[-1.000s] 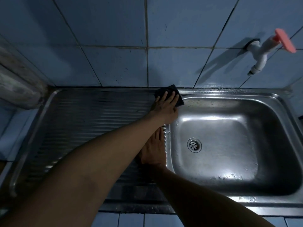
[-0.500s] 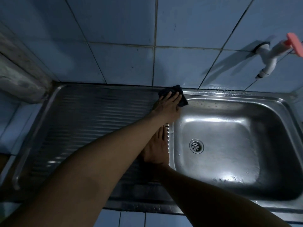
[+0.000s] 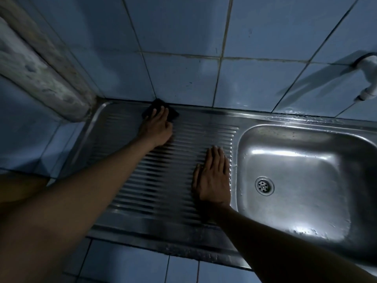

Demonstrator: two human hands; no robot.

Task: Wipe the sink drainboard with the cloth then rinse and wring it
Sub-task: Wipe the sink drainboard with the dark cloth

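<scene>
Resting flat with straight fingers, the right hand [image 3: 214, 176] holds nothing on the ribbed drainboard [image 3: 163, 180] at centre frame, just beside the basin [image 3: 295, 201]. Farther up, the left hand [image 3: 157, 127] presses extended fingers onto the dark cloth [image 3: 156, 104] at the drainboard's far rim. The tap [image 3: 369, 78] sits far right, so rinsing likely means carrying the cloth rightward.

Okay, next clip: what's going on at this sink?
A person is wiping the drainboard. The left hand presses a dark cloth flat against its far edge, by the tiled wall. The right hand lies flat on the ribs beside the basin, holding nothing. No water shows at the tap, so rinsing and wringing are not yet done.
</scene>
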